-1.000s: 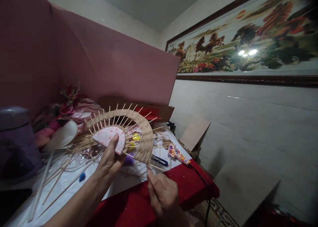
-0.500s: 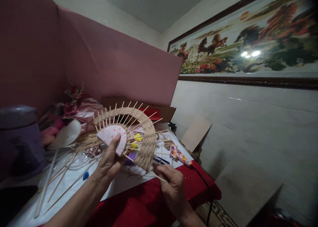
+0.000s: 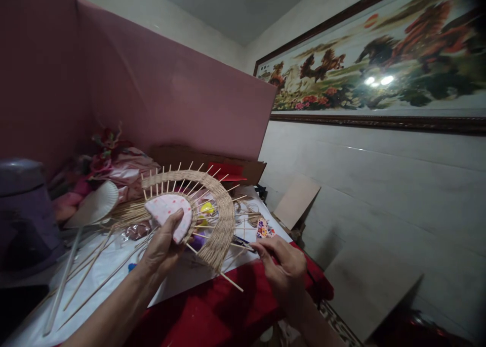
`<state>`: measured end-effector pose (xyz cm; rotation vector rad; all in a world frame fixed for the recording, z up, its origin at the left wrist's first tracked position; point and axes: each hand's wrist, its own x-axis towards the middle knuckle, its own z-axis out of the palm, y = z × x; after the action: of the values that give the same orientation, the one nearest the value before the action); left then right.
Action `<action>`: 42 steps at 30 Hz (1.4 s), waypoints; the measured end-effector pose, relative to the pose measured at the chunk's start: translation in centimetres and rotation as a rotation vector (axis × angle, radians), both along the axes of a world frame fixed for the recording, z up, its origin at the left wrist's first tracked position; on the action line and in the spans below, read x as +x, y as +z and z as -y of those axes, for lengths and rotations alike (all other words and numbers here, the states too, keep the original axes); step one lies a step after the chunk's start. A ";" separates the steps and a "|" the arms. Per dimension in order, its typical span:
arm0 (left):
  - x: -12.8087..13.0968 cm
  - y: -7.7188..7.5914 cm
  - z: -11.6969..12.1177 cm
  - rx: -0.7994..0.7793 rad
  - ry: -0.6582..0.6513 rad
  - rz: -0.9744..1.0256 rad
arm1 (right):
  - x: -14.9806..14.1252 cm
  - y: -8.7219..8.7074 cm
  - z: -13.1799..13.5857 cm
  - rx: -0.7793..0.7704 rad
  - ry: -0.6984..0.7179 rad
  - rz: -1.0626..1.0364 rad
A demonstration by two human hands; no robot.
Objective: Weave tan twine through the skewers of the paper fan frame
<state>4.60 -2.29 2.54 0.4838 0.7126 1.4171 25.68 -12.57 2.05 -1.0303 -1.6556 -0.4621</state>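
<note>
A half-round fan of thin sticks and woven tan twine (image 3: 225, 210) is held up over the table. My left hand (image 3: 164, 243) grips it at the padded white centre with pink dots (image 3: 169, 211), thumb on top and fingers behind. Bare stick ends poke out past the woven band. My right hand (image 3: 283, 266) is off the fan's lower right side, with thumb and forefinger pinched near a stick end. What the pinch holds is too small to make out. Beneath these fingers a dark, slim tool (image 3: 243, 243) rests on the table.
A flower-patterned glue gun (image 3: 265, 228) lies partly behind my right hand. Loose sticks (image 3: 89, 268), a blue pom-pom (image 3: 131, 267) and a white paper fan (image 3: 94, 203) are at left, by a purple container (image 3: 28, 210). Red cloth (image 3: 212, 306) covers the table's front edge.
My right hand has moved right, away from the fan's lowest stick, and now covers part of the glue gun. The fan has shifted slightly down and left with my left hand.
</note>
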 end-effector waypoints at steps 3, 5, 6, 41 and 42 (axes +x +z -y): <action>0.1 0.3 0.3 -0.002 -0.011 0.013 | 0.3 0.4 -0.3 -0.096 0.017 -0.053; 0.1 0.5 0.5 -0.006 -0.038 0.021 | 0.2 0.0 -0.5 -0.150 0.021 -0.103; 0.1 0.5 0.6 -0.010 -0.051 0.021 | 0.0 -0.2 -0.7 -0.175 0.026 -0.132; 0.5 0.1 1.2 -0.040 -0.250 -0.016 | 0.2 -1.8 -2.1 -0.075 0.004 -0.222; 0.5 0.1 1.2 -0.040 -0.253 -0.023 | 0.4 -1.7 -2.0 -0.046 -0.007 -0.192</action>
<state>5.08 -3.51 2.66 0.5403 0.6716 1.1607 26.12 -10.62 0.32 -1.0803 -1.4979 -0.3198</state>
